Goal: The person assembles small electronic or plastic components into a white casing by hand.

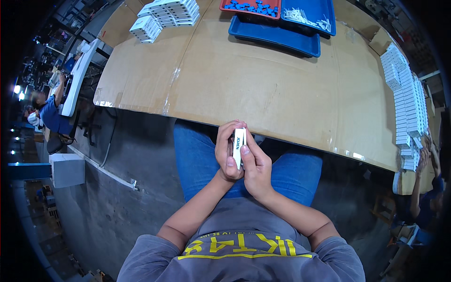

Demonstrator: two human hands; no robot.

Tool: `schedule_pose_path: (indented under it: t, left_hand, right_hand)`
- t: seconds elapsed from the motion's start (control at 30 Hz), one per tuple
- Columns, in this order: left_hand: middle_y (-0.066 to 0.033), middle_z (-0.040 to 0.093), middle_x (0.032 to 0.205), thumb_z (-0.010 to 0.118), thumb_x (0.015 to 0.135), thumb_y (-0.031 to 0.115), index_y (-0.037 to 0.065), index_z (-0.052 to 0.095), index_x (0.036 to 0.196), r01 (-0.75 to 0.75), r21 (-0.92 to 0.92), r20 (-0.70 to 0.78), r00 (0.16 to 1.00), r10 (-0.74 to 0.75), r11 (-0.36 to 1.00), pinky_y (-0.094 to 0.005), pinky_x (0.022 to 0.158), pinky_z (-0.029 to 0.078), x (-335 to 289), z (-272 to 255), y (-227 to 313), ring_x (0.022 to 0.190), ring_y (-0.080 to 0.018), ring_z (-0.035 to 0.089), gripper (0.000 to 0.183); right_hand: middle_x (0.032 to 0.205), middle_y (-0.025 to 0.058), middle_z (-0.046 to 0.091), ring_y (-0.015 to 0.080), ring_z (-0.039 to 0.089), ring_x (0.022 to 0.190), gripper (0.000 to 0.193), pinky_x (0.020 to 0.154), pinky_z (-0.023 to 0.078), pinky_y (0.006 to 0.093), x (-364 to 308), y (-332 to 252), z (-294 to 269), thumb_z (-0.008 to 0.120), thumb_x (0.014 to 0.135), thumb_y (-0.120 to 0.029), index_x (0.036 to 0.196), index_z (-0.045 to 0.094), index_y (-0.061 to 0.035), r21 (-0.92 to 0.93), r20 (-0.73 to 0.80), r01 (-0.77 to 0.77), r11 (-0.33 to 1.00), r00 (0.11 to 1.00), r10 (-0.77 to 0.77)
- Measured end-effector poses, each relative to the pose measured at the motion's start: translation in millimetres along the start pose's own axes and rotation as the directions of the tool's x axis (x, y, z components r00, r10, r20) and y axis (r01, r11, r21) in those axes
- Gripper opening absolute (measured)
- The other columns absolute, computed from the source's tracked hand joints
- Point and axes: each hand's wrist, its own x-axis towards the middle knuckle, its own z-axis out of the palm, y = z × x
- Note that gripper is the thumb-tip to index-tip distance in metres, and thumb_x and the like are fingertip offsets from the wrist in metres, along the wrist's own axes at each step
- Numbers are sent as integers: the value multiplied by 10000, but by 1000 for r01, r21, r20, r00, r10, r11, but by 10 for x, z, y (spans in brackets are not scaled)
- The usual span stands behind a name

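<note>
Both my hands are closed around one narrow white plastic casing [237, 159] with dark print on its upper face. My left hand [223, 149] wraps its left side, thumb resting low on the face. From the right, my right hand [258, 169] grips it, with the thumb pressed along its right edge. The casing is held over my lap, just in front of the table's near edge. Fingers hide its sides and underside, so its exact kind cannot be made out.
The table [225, 84] is covered with cardboard. At its far side stand a red tray [253, 15] of blue parts, a blue tray [331, 28] of white sticks and another blue tray [275, 40]. White casings are stacked far left [171, 14] and right [406, 103]. People work at both sides.
</note>
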Motion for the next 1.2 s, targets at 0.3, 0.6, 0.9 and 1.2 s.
schedule_pose_path:
  t: [0.3,0.6,0.9,1.2]
  left_hand:
    - [-273,567,1301,372,968,609,-111,548,1318,79,-101,-17,997,-81,992,-468,1057,483,-81,-15,-7,1211,-355,592,819]
    - [-242,443,1463,388,850,950,-71,399,1528,12,115,102,995,-24,993,-465,1174,355,-26,-69,-30,1368,-337,480,1225]
    - [-215,516,1430,344,1009,797,9,271,1648,567,-200,178,823,-539,799,-395,1119,436,37,-112,188,1282,-319,555,1018]
    - [-116,630,1374,262,1107,650,96,498,1480,919,-392,459,241,-855,48,-409,1037,550,165,-140,402,1257,-252,645,708]
  right_hand:
    - [1518,181,569,180,542,1344,525,1116,440,310,-14,2,16,484,1132,-181,1598,386,40,-37,14,-12,999,1000,13]
    - [1553,211,518,243,506,1424,565,1156,397,318,43,92,-59,453,1149,-254,1619,337,38,-82,58,46,996,997,-42]
    - [1609,259,415,360,421,1502,610,1201,372,409,210,56,-496,594,1083,-274,1605,406,-20,-547,184,97,832,983,7]
    - [1572,263,457,465,465,1437,826,1184,376,594,351,46,-756,817,836,-403,1537,524,-82,-605,558,613,508,781,-280]
